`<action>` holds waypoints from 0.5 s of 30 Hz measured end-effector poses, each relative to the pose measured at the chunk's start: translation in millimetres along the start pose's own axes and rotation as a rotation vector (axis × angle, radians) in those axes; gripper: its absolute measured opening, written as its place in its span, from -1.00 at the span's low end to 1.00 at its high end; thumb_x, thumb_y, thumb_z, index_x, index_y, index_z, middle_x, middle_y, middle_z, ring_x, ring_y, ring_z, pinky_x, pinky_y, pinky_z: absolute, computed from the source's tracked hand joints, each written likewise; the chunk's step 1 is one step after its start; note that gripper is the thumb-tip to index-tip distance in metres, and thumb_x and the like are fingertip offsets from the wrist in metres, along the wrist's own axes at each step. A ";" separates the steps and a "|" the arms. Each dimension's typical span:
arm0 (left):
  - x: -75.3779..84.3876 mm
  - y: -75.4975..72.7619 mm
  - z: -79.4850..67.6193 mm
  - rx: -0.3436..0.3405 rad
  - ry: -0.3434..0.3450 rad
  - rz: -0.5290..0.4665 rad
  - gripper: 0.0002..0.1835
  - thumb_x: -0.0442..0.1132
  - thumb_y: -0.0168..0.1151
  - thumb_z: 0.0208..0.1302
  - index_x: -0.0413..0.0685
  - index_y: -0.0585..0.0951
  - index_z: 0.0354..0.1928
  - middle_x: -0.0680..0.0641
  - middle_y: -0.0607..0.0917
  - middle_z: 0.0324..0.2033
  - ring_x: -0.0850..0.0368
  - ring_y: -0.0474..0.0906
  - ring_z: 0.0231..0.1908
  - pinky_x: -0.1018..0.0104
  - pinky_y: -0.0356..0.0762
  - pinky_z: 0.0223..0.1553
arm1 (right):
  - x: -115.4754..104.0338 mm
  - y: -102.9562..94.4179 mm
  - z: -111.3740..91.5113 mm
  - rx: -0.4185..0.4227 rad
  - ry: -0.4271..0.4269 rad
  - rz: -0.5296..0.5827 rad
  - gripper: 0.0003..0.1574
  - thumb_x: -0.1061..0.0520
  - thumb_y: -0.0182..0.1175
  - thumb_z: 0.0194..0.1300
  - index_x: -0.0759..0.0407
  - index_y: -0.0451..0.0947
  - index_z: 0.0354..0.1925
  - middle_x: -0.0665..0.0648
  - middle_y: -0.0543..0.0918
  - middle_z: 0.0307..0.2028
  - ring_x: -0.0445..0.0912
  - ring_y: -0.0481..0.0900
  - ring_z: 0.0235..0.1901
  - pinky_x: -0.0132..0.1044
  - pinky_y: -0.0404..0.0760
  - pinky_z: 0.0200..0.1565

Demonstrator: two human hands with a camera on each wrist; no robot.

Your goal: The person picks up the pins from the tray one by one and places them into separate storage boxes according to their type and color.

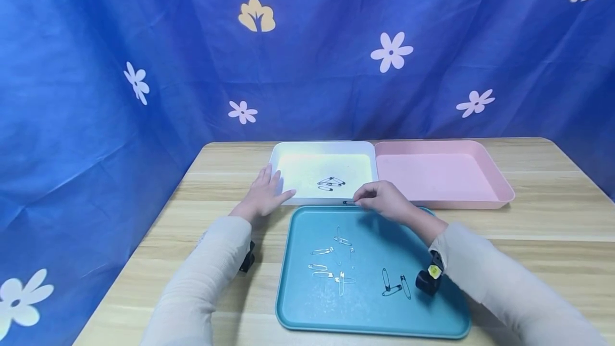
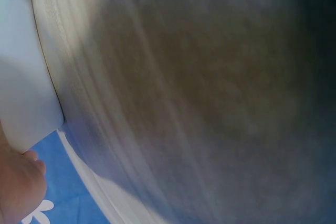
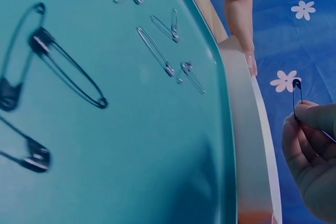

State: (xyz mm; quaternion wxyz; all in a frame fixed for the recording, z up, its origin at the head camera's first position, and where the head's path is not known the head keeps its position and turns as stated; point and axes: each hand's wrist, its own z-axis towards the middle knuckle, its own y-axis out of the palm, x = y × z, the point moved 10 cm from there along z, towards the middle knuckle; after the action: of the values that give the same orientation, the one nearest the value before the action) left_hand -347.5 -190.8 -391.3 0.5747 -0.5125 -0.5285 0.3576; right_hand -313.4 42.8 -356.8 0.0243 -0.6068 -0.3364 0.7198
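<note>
Right hand (image 3: 314,153): safety pin (image 3: 297,84) (seemingly metal)

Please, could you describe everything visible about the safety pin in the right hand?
The safety pin looks like dark metal: a slim wire loop with a black cap. The right hand's thumb and finger pinch the end opposite the cap, near the white tray's front wall. Whether it is fastened, I cannot tell.
</note>
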 end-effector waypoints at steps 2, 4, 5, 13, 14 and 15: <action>0.2 -0.6 -0.1 -0.001 -0.001 -0.002 -0.06 0.39 -0.37 0.11 -0.25 -0.08 0.29 -0.29 -0.31 0.26 -0.20 -0.39 0.23 -0.04 -0.28 0.18 | -0.5 -3.6 4.1 0.022 -0.002 -0.016 -0.89 0.28 0.15 0.07 0.26 0.59 -0.37 0.08 0.60 -0.39 -0.11 0.44 -0.38 -0.31 0.45 -0.31; 0.2 -1.1 -0.3 -0.003 -0.002 -0.002 -0.06 0.38 -0.36 0.11 -0.25 -0.08 0.29 -0.29 -0.31 0.26 -0.20 -0.40 0.23 -0.04 -0.28 0.18 | -0.5 -6.5 8.1 0.043 0.005 -0.017 -0.89 0.28 0.15 0.08 0.26 0.59 -0.36 0.09 0.60 -0.38 -0.10 0.44 -0.38 -0.31 0.46 -0.33; 0.2 -1.3 -0.3 -0.004 -0.003 -0.002 -0.06 0.38 -0.37 0.11 -0.25 -0.08 0.29 -0.29 -0.31 0.26 -0.20 -0.40 0.23 -0.04 -0.28 0.18 | -0.5 -7.9 10.2 0.052 0.007 -0.019 -0.88 0.27 0.16 0.08 0.27 0.59 -0.36 0.10 0.60 -0.37 -0.10 0.44 -0.38 -0.31 0.46 -0.34; 0.0 -1.0 0.3 -0.002 -0.002 0.004 -0.05 0.39 -0.37 0.10 -0.26 -0.08 0.29 -0.30 -0.31 0.26 -0.22 -0.38 0.23 -0.05 -0.31 0.18 | 4.9 -13.9 28.8 0.099 0.009 -0.033 -0.86 0.28 0.15 0.08 0.32 0.57 -0.34 0.11 0.60 -0.38 -0.08 0.46 -0.38 -0.22 0.48 -0.33; 0.0 -0.9 0.4 -0.002 -0.002 0.005 -0.05 0.39 -0.37 0.10 -0.25 -0.08 0.29 -0.30 -0.31 0.26 -0.22 -0.37 0.23 -0.04 -0.31 0.18 | 6.3 -14.2 31.4 0.103 0.009 -0.042 -0.86 0.27 0.14 0.09 0.32 0.57 -0.34 0.11 0.60 -0.38 -0.08 0.46 -0.37 -0.24 0.48 -0.31; 0.0 -1.1 0.5 -0.001 -0.002 0.005 -0.05 0.39 -0.37 0.10 -0.25 -0.08 0.29 -0.30 -0.31 0.26 -0.22 -0.36 0.23 -0.04 -0.31 0.18 | 7.6 -14.7 34.1 0.108 0.012 -0.050 -0.86 0.27 0.14 0.09 0.32 0.57 -0.34 0.11 0.60 -0.38 -0.08 0.47 -0.36 -0.25 0.46 -0.28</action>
State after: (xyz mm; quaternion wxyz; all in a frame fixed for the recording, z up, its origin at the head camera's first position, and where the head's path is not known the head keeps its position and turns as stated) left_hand -348.1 -190.9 -390.4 0.5732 -0.5136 -0.5279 0.3591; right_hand -351.2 42.0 -354.5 0.0767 -0.6003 -0.3120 0.7324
